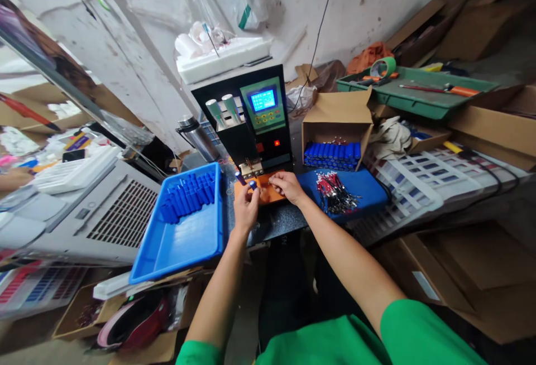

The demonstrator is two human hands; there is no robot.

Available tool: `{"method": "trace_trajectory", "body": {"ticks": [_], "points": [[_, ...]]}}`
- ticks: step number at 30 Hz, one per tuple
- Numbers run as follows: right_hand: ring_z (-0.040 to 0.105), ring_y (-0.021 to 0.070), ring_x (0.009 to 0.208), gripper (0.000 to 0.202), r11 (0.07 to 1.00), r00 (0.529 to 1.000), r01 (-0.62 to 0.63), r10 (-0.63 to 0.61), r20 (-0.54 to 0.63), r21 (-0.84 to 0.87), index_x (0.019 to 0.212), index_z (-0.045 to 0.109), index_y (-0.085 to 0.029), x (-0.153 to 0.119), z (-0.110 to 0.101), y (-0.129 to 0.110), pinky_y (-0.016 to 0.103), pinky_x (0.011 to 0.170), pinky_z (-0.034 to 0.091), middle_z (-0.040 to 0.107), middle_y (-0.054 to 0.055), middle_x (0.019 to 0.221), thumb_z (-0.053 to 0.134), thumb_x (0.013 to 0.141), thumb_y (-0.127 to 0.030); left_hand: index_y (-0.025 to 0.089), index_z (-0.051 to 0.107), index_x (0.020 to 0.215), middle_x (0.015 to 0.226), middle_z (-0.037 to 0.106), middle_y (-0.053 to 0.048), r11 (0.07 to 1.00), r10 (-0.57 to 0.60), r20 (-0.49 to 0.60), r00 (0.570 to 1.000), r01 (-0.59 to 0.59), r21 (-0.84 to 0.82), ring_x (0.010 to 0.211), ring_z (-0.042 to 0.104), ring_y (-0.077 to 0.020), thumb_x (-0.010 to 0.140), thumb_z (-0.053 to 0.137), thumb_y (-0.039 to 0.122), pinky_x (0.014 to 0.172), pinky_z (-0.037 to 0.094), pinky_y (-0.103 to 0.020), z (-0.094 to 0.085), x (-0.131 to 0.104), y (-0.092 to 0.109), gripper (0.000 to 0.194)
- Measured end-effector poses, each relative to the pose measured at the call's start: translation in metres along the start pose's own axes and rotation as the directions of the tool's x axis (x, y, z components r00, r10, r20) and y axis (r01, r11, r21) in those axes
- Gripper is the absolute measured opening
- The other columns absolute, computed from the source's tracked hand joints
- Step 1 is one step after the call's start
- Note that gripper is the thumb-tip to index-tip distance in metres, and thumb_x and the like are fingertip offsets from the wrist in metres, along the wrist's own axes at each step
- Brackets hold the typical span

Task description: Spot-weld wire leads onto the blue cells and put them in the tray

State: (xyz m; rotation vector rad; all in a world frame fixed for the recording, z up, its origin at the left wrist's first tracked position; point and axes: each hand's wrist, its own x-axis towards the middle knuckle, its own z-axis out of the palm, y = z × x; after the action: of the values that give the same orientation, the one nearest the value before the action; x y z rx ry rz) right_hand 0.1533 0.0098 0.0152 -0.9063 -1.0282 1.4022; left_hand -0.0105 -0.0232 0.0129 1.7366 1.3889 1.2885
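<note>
My left hand (pixel 246 207) is closed round a blue cylindrical battery cell (pixel 253 185), whose top end shows above the fingers. Just beyond it, another blue cell (pixel 239 177) stands near the front of a spot welder (pixel 268 147). My right hand (pixel 288 185) is pinched over the orange work plate (pixel 274 182); whatever lies between its fingertips is too small to make out. Both hands are close together below the welder's electrodes (pixel 251 168). To the right, a bundle of red and black wire leads (pixel 333 192) with white connectors rests on a blue pad (pixel 371 195).
A blue tray (pixel 184 250) at left holds many blue cells. An open cardboard box (pixel 337 108) stacked with blue cells stands right of the welder. A steel flask (pixel 201 139) is behind the tray. A green tray (pixel 422 91) with tools and tape sits at back right.
</note>
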Motion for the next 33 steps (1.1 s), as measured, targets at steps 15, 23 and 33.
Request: {"method": "trace_trajectory", "body": {"ticks": [15, 23, 33], "points": [[0.036, 0.0066, 0.042, 0.034, 0.999, 0.999, 0.042, -0.043, -0.028, -0.029, 0.059, 0.052, -0.019, 0.003, 0.002, 0.000, 0.020, 0.042, 0.027, 0.045, -0.006, 0.047, 0.070, 0.068, -0.047, 0.016, 0.071, 0.089, 0.073, 0.066, -0.002, 0.999, -0.004, 0.040, 0.999, 0.002, 0.034, 0.064, 0.060, -0.0147, 0.081, 0.064, 0.039, 0.060, 0.048, -0.024, 0.003, 0.023, 0.004, 0.025], [0.042, 0.0079, 0.045, 0.030, 0.998, 0.995, 0.046, -0.050, -0.083, -0.047, 0.064, 0.057, -0.018, 0.003, 0.006, 0.003, 0.020, 0.041, 0.029, 0.052, -0.004, 0.052, 0.070, 0.066, -0.045, 0.019, 0.068, 0.102, 0.082, 0.070, -0.004, 0.998, 0.005, 0.079, 0.997, -0.010, 0.060, 0.066, 0.063, -0.0160, 0.089, 0.057, 0.039, 0.065, 0.050, -0.027, 0.004, 0.016, -0.006, 0.027], [0.043, 0.0092, 0.044, 0.029, 0.996, 0.990, 0.068, -0.075, -0.118, -0.066, 0.065, 0.056, -0.019, 0.007, 0.019, -0.001, 0.021, 0.042, 0.031, 0.052, -0.003, 0.050, 0.070, 0.067, -0.045, 0.020, 0.067, 0.110, 0.093, 0.072, -0.006, 0.992, 0.009, -0.002, 1.000, -0.009, 0.125, 0.078, 0.065, -0.0184, 0.090, 0.056, 0.035, 0.070, 0.048, -0.026, 0.009, 0.016, -0.010, 0.027]]}}
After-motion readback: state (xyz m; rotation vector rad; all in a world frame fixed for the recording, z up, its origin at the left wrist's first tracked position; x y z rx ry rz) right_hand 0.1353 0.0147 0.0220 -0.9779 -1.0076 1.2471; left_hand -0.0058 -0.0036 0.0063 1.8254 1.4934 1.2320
